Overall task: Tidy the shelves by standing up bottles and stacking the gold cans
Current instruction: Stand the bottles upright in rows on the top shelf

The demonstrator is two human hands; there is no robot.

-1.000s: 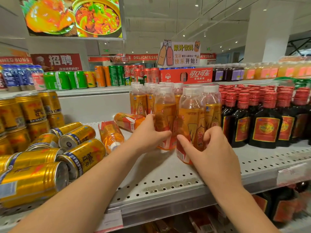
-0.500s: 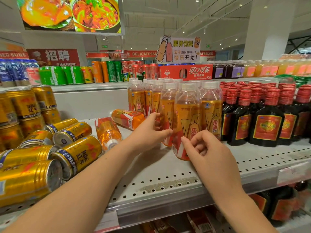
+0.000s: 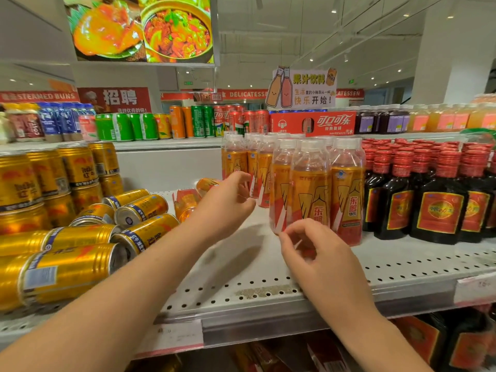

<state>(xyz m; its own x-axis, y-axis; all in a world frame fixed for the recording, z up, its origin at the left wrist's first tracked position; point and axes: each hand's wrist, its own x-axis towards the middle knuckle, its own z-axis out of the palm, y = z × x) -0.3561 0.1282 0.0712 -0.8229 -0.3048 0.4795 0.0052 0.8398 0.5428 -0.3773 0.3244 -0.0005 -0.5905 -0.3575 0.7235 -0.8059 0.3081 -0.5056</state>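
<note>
The white perforated shelf (image 3: pixel 268 277) fills the middle of the frame. The biggest mess is lower left: a pile of gold cans (image 3: pixel 67 269) lying on their sides, with stacked gold cans (image 3: pixel 75 165) upright behind them at the left edge.

Centre right is a tight block of standing orange bottles (image 3: pixel 311 189), with dark red-capped bottles (image 3: pixel 440 200) packed in just right of them.

The left hand (image 3: pixel 228 202) hangs mid-frame, fingers loosely curled with nothing in it, just beside the back bottles. The right hand (image 3: pixel 319 253) is lower, in front of the foot of the front bottle. It's also loosely curled and gripping nothing, though I can't tell if a fingertip touches the label.

Smallest bits: two fallen bottles (image 3: pixel 186 204) on the shelf between the cans and the left hand, partly hidden by it.

My handling guess is that those bottles are full, so weighty-ish, with thin plastic that gives a bit and a slick label. I'd grab round the mid-body, not the cap. The cans are stiff but they roll and dent, so I'd take them by the side wall and set them down square.
</note>
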